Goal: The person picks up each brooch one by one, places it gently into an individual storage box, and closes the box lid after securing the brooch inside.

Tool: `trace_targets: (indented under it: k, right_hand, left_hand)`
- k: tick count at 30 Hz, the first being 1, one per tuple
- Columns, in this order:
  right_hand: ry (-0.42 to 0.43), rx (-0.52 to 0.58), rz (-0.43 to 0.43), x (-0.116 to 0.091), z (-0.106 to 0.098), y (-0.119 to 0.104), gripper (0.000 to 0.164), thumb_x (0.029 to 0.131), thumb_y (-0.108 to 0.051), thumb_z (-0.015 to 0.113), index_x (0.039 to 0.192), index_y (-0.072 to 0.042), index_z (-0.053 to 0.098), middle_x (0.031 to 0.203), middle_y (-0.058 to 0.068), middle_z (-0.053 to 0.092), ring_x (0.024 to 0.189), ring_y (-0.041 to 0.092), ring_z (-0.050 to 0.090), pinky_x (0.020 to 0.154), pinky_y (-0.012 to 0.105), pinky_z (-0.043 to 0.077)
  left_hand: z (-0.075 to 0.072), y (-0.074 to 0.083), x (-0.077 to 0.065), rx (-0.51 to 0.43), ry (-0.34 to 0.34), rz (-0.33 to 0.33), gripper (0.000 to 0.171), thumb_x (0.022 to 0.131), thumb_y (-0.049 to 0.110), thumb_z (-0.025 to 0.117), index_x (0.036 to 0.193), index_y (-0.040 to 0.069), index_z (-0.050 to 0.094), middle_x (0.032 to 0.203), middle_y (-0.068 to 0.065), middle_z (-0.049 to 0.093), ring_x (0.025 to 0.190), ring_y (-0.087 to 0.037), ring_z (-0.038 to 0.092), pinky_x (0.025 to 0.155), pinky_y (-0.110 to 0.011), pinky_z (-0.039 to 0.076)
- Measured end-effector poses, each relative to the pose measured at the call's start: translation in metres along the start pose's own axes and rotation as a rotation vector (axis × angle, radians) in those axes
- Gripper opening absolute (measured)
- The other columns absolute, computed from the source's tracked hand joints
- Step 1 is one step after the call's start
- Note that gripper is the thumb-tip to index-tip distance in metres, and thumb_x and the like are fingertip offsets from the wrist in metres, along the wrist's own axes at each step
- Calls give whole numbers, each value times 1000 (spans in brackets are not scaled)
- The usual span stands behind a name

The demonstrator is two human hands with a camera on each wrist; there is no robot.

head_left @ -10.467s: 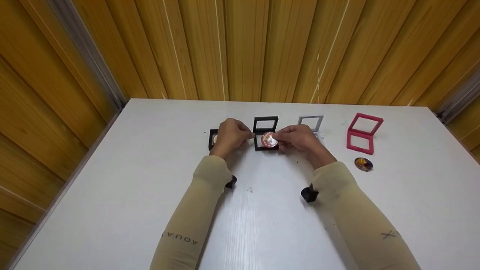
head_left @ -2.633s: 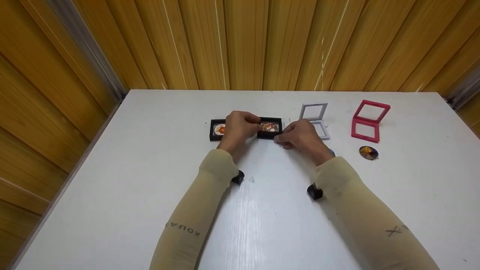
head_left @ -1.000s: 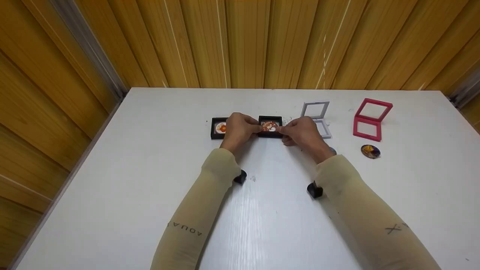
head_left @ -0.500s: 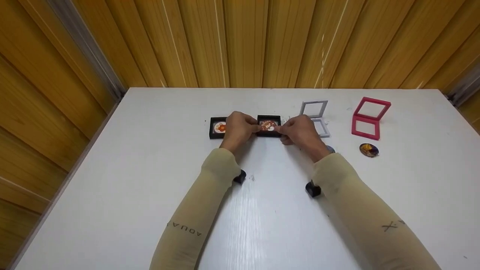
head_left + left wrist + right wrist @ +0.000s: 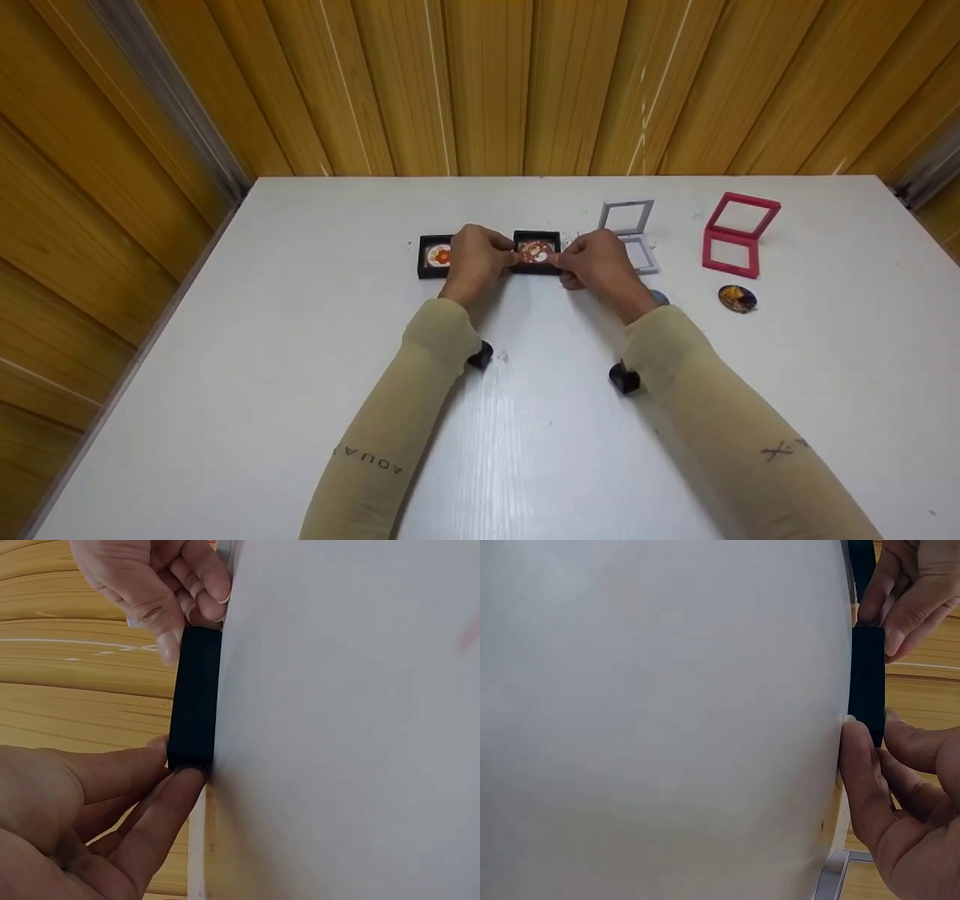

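In the head view a black display frame (image 5: 537, 271) lies closed on the white table, a round red patterned disc (image 5: 535, 250) showing inside it. My left hand (image 5: 478, 259) pinches its left side between thumb and fingers, and my right hand (image 5: 602, 264) pinches the right side. Edge-on in the left wrist view, the black frame (image 5: 196, 701) has fingers at both ends. From the right wrist view the frame (image 5: 868, 682) stands likewise between the two hands. Left of it lies another black frame (image 5: 424, 256) with an orange-and-white disc (image 5: 439, 256), partly behind my left hand.
A pale grey frame (image 5: 645, 255) stands hinged open behind my right hand. Farther right is a pink-red frame (image 5: 730, 268), also hinged open, with a dark yellow-and-purple disc (image 5: 738, 298) in front. A bluish disc (image 5: 660, 297) peeks out beside my right wrist. Wood-patterned panels (image 5: 487, 90) rise behind the table.
About ten seconds ago the middle black frame stood open with my right hand holding the red disc over it; it is now closed over the disc. In the last second the hands have barely moved.
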State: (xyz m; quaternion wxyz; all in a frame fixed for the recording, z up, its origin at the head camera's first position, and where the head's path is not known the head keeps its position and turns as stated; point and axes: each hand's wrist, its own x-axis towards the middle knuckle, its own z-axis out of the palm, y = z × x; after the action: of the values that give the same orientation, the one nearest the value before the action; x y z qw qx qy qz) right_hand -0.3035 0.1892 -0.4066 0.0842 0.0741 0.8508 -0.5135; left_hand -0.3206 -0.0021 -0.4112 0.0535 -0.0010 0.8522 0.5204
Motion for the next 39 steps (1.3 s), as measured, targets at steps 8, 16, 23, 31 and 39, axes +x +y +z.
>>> trace_targets:
  k: [8, 16, 23, 31, 39]
  right_hand:
    - [-9, 4, 12, -2, -6, 3, 25, 101, -13, 75, 107, 11, 73, 87, 15, 76, 71, 15, 74, 69, 27, 62]
    - [-26, 24, 25, -1, -8, 4, 27, 101, -14, 75, 109, 12, 73, 85, 13, 75, 70, 14, 74, 69, 26, 62]
    - [-46, 61, 53, 0, -8, 2, 28, 102, -13, 74, 114, 13, 72, 86, 14, 74, 70, 13, 74, 70, 26, 62]
    - [-64, 70, 68, 0, -9, 2, 26, 103, -10, 71, 118, 11, 72, 90, 13, 74, 77, 15, 74, 75, 27, 62]
    - [-84, 69, 32, -1, -12, 4, 27, 102, -9, 71, 117, 13, 72, 96, 16, 74, 78, 15, 73, 78, 27, 62]
  left_hand:
    - [4, 3, 2, 22, 5, 4, 20, 92, 2, 83, 112, 1, 81, 114, -9, 73, 107, -20, 64, 83, -26, 57]
    - [2, 2, 2, -1, -5, -1, 19, 92, 2, 83, 111, 2, 81, 112, -9, 73, 102, -19, 65, 77, -26, 58]
    - [-1, 2, 3, -3, -2, -26, 21, 91, 4, 84, 111, 1, 82, 113, -10, 73, 95, -19, 66, 69, -25, 56]
    - [-7, 3, 4, 0, 3, -16, 20, 92, 9, 85, 109, 1, 82, 110, -10, 75, 94, -18, 68, 78, -27, 57]
    - [-14, 13, 4, -58, 39, -15, 23, 94, 7, 82, 115, -1, 80, 113, -12, 74, 95, -20, 70, 81, -28, 59]
